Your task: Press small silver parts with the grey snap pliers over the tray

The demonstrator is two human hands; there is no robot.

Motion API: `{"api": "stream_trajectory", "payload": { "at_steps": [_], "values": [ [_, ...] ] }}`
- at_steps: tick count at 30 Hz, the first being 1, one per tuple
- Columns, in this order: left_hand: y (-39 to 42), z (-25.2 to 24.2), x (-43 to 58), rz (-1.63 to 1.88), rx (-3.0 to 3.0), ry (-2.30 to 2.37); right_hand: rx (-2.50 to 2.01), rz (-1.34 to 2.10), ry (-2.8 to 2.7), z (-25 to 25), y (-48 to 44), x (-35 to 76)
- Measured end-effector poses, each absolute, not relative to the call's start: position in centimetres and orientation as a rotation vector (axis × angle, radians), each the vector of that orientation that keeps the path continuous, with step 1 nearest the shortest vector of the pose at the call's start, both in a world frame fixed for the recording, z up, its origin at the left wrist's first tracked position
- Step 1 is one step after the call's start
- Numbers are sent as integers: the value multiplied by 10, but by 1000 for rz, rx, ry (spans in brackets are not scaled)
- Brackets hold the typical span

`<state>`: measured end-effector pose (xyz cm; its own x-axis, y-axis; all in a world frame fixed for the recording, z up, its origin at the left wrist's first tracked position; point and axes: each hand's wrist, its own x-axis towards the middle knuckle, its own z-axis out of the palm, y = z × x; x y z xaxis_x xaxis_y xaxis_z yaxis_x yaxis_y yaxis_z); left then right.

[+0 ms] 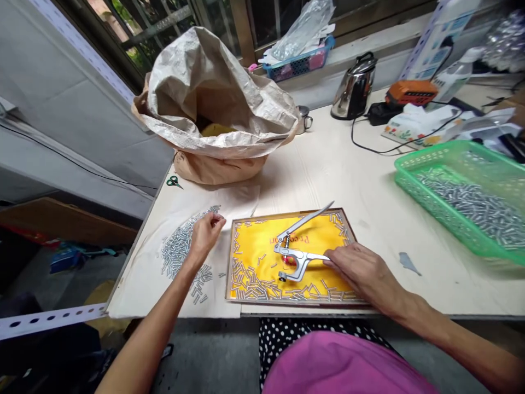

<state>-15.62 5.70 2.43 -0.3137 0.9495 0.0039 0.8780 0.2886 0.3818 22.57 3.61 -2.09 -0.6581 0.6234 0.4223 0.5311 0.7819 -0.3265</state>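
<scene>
One silver hand press (297, 257) lies with handles spread on a yellow-lined tray (287, 212) on the counter (361, 219), small metal tubes (250, 284) ringing it. The right hand (365, 273) rests its grip flat across the lower handle; the left hand (207, 234), grip curled narrow, sits beside a tube pile (178, 246), and whether it holds anything cannot be told.

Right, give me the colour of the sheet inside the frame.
The sheet is bright yellow, shown best in the head view.

Pale table (353, 191) holds green basket (426, 150) and steel kettle (353, 87).
</scene>
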Motion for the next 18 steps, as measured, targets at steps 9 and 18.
{"api": "stream_trajectory", "payload": {
  "at_steps": [9,18],
  "values": [
    [-14,-1,-34,379,2024,1617,-1008,108,-2471,-17,51,242],
    [-9,5,-65,531,1961,2011,-996,127,-2543,-21,50,247]
  ]
}}
